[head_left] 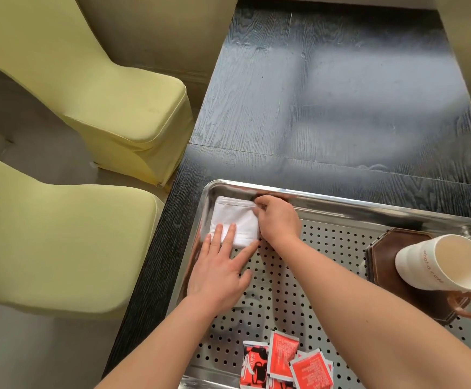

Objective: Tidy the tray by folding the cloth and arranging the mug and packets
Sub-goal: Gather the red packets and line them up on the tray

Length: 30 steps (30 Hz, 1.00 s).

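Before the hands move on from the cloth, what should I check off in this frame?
1. The cloth is folded compactly in the far left corner of the tray: ok.
2. The left hand presses flat on the cloth: ok.
3. The right hand is free for the next item: not ok, it pinches the cloth's far right edge.
4. The mug stands on the coaster, inside the tray: ok.
5. The packets are arranged neatly: not ok, they overlap in a loose heap at the near edge.
6. The mug is empty: cannot tell.
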Each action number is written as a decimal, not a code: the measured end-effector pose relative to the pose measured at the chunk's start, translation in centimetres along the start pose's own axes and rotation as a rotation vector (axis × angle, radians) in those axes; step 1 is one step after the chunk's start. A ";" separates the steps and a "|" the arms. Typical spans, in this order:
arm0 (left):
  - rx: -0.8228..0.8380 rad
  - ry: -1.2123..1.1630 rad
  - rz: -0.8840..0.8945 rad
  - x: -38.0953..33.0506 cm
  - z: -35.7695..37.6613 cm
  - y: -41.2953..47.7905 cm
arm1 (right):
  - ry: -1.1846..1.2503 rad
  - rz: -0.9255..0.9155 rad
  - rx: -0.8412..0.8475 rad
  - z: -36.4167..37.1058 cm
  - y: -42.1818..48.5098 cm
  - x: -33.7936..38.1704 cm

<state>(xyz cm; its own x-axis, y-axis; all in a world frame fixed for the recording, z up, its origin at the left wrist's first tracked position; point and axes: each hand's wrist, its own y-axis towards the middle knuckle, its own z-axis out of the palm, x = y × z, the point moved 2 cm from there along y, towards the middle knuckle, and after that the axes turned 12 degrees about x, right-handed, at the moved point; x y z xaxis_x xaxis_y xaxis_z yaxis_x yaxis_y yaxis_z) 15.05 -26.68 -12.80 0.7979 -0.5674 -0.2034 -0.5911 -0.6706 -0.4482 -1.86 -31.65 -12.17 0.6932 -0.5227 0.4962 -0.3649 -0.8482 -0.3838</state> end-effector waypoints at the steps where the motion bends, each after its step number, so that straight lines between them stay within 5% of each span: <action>1: -0.008 -0.010 -0.010 -0.2 -0.1 -0.2 | 0.018 0.010 0.006 0.0 -0.1 -0.1; 16: -0.003 -0.146 0.002 -0.7 0.7 -0.7 | 0.190 0.068 -0.021 0.4 -0.8 -0.7; 23: 0.035 -0.212 -0.142 -0.8 0.2 -0.4 | 0.204 0.066 -0.042 0.5 -1.0 -0.7; 30: -0.043 -0.096 -0.100 -0.3 0.7 -1.1 | 0.198 0.029 -0.068 0.2 -1.2 -0.9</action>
<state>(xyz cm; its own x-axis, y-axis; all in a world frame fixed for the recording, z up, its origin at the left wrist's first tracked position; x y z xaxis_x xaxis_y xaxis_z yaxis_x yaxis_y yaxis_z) 15.57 -25.47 -12.86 0.8593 -0.4501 -0.2430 -0.5113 -0.7423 -0.4331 -1.90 -30.13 -12.30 0.5487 -0.5475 0.6318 -0.4284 -0.8331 -0.3499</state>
